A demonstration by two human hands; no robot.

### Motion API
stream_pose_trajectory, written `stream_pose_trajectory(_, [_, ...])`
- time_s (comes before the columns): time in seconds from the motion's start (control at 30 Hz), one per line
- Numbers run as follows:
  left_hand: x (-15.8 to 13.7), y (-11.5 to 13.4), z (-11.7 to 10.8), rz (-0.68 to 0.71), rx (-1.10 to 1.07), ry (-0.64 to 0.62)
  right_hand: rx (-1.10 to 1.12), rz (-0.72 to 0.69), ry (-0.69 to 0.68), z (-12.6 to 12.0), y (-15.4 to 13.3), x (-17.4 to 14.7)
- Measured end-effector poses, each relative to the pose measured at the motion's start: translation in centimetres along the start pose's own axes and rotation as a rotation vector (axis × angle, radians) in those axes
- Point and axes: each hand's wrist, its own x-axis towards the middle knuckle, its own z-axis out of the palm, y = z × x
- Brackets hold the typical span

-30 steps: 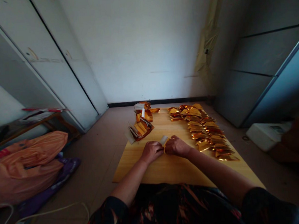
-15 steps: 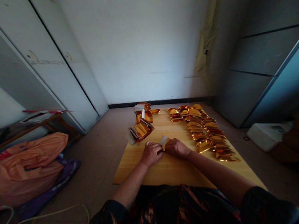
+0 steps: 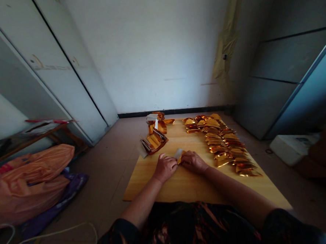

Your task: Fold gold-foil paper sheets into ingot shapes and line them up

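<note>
A small sheet of gold foil paper point(image 3: 178, 155) with a pale grey back is between my two hands, low over the wooden board point(image 3: 167, 186). My left hand point(image 3: 165, 168) pinches its left side with curled fingers. On the other side, my right hand point(image 3: 193, 162) is closed on the paper's right part, hiding much of it. Beyond my left hand lies a loose stack of gold foil sheets point(image 3: 154, 141), bent and fanned. Folded gold paper pieces point(image 3: 227, 143) stand in overlapping rows to the right of my right hand.
More foil sheets point(image 3: 158, 124) lie at the board's far left. A pale wall point(image 3: 159, 63) rises behind. Grey cabinets point(image 3: 74, 68) flank the left, and an orange bag point(image 3: 31, 189) rests on the floor. At right stands a white box point(image 3: 290, 147).
My hands stay nearly in place, still on the paper. The sheet's visible part between them has shifted slightly, with a bit more gold showing beside my right hand.
</note>
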Motion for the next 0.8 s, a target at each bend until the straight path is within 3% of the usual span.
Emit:
stream_pose_trajectory(0.17, [-0.4,0.0,-0.3,0.000,-0.021,-0.015,-0.025,0.165,0.004,0.4,-0.8,0.5])
stream_pose_trajectory(0.33, [-1.1,-0.3,-1.0,-0.004,-0.032,-0.117,-0.054,0.346,-0.070,0.4,-1.6,1.4])
stream_pose_trajectory(0.8, [-1.5,0.2,-1.6,0.019,0.070,-0.211,-0.068,0.382,-0.080,0.9,-1.3,1.8])
